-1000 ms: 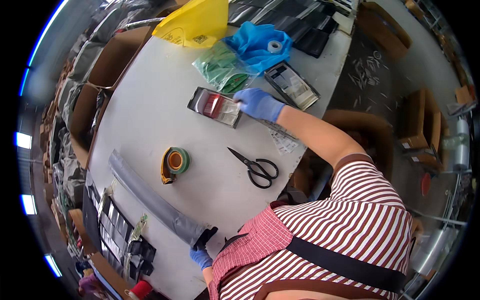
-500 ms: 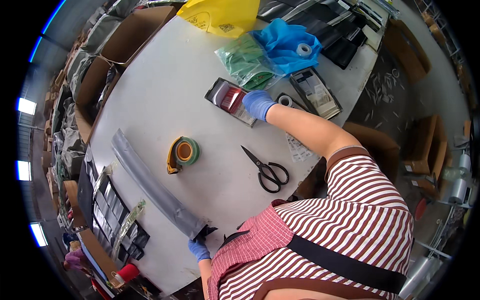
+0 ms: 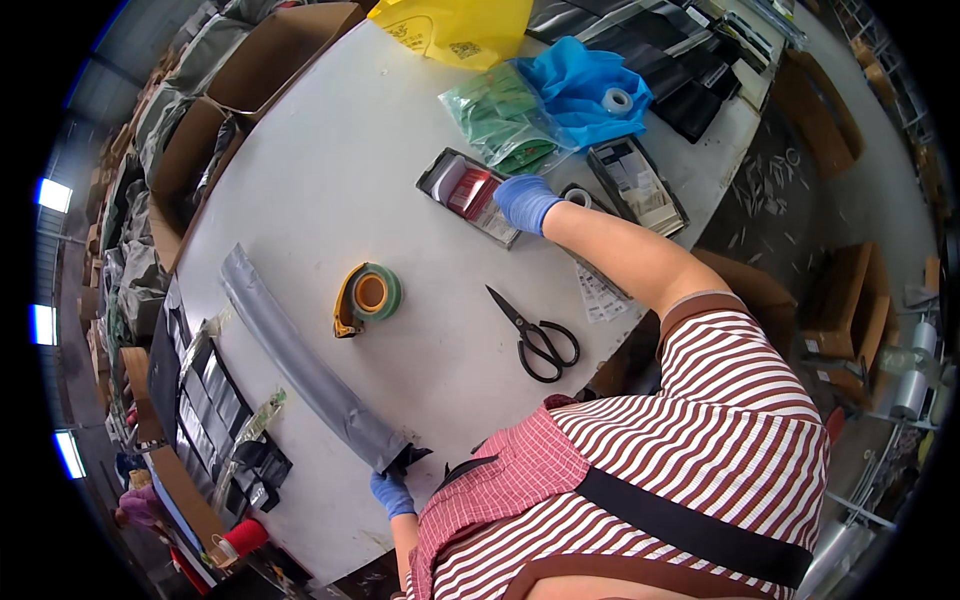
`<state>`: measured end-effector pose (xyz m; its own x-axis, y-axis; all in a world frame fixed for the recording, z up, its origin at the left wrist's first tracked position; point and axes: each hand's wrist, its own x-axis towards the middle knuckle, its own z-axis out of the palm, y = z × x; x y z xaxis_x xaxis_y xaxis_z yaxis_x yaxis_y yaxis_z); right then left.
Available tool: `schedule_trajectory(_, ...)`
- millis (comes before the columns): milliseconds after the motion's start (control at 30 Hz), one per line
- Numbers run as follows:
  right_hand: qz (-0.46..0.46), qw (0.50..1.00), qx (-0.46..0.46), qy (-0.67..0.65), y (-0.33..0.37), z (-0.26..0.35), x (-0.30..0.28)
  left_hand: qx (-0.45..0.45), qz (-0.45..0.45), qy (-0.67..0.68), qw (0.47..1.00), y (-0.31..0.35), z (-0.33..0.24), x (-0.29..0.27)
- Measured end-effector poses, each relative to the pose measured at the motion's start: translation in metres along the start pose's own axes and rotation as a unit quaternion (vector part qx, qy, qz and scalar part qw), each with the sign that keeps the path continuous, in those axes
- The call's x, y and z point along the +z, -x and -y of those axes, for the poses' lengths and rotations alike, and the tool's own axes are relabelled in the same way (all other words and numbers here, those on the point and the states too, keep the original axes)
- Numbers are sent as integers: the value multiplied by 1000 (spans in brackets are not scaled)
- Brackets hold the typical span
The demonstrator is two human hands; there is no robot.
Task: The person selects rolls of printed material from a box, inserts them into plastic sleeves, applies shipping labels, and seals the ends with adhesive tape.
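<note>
the long grey package (image 3: 305, 362) lies slantwise on the table (image 3: 320, 180), the left hand (image 3: 392, 491) at its near end, fingers' grip hidden, best held steady; farther right, by the open box (image 3: 463, 214) with red contents (image 3: 470, 192), the right hand (image 3: 526, 203) has curled fingers, hold unclear: a light pinch should avoid disturbing them

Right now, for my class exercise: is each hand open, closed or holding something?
Left hand: at the near end of the long grey roll; grip hidden, cannot tell.
Right hand: at the box; cannot tell.
</note>
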<state>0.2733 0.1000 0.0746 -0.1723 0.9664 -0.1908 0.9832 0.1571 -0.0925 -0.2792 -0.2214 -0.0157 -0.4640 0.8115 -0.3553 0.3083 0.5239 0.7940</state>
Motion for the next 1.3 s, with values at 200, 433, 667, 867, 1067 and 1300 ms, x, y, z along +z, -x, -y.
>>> schedule_trajectory(200,25,1000,11,-7,4,13,-12,0,-8,-11,1000,2,3,-3)
schedule_trajectory(433,20,999,36,12,-2,9,-3,-2,-8,-10,1000,3,-6,3)
schedule_trajectory(667,26,998,55,-20,0,23,-13,1,-7,-21,1000,1,-1,0)
schedule_trajectory(867,26,998,58,27,-7,26,-1,-1,-12,-16,1000,4,-5,3)
schedule_trajectory(1067,9,999,34,9,-8,19,5,4,-8,-20,1000,9,-15,4)
schedule_trajectory(1300,32,999,25,33,-7,24,-7,-10,-23,-12,1000,9,-9,2)
